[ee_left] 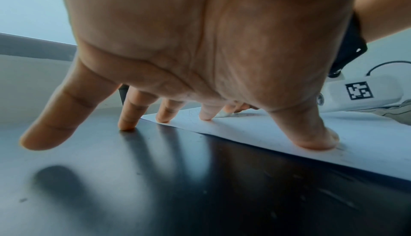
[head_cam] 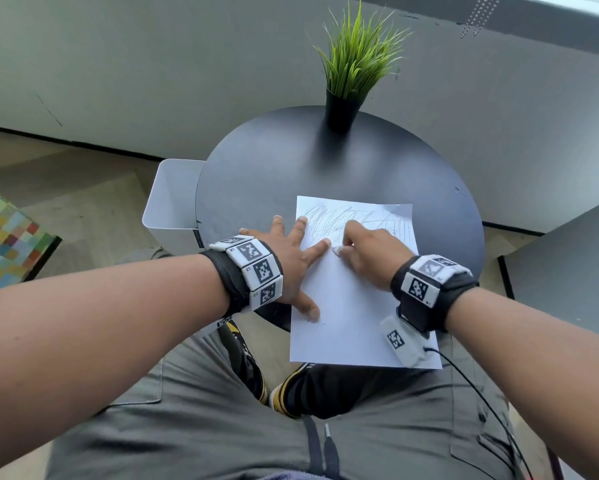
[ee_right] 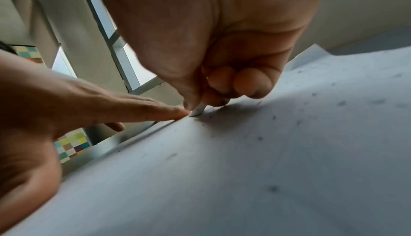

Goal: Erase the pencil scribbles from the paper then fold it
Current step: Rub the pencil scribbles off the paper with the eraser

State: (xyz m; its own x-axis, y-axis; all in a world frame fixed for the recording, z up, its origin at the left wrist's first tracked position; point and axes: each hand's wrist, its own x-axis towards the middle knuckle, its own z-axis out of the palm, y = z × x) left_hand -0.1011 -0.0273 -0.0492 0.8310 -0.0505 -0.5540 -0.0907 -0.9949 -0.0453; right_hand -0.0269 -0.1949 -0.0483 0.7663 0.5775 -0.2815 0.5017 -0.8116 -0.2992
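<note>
A white sheet of paper [head_cam: 353, 306] lies on the round dark table [head_cam: 263, 174], its near edge hanging over the table's front. Pencil scribbles [head_cam: 329, 216] cover its far part. My left hand [head_cam: 291, 258] is spread flat, thumb and two fingers pressing the paper's left edge [ee_left: 255, 134]. My right hand [head_cam: 370, 254] pinches a small white eraser [ee_right: 198, 110] between thumb and fingers, its tip on the paper [ee_right: 266, 152] just beside my left index fingertip [ee_right: 177, 113]. In the left wrist view the eraser [ee_left: 222, 115] shows behind my fingers. Dark crumbs dot the sheet.
A black pot with green grass [head_cam: 346, 98] stands at the table's far edge. A white bin [head_cam: 170, 199] hangs at the table's left side. My knees sit under the paper's overhang. A cable [head_cam: 478, 393] runs from my right wristband.
</note>
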